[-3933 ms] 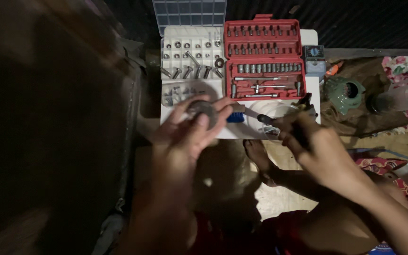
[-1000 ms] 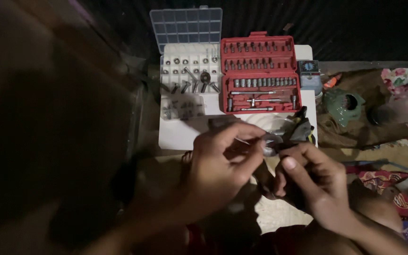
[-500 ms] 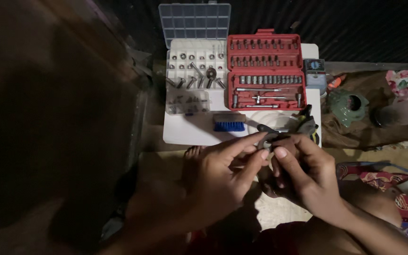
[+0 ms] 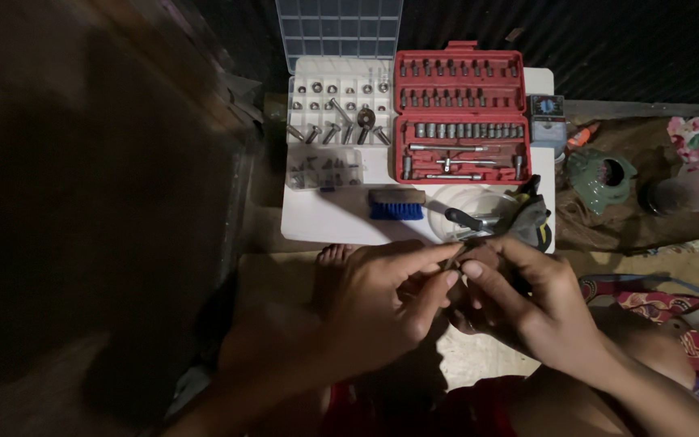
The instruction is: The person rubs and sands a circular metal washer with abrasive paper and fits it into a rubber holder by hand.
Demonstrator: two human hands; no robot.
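Pinching together just in front of the white worktop (image 4: 325, 222), the left hand (image 4: 374, 303) and the right hand (image 4: 527, 303) meet fingertip to fingertip over a small dark part (image 4: 472, 252), whose shape is too dim to make out. The left fingers (image 4: 438, 255) are closed on its near side, and the right fingers (image 4: 479, 275) are curled and gripping it from the other side.

The part sits at the worktop's near edge, just below a dark-handled tool (image 4: 467, 218) and a clear round dish (image 4: 463, 202). A blue-bristled brush (image 4: 396, 206) lies on the worktop to the left of these. Farther back on the worktop are an open red socket case (image 4: 459, 113) and, beside it on the left, a white tray of bolts and nuts (image 4: 337, 105). A bare foot (image 4: 335, 257) rests below the worktop's edge.
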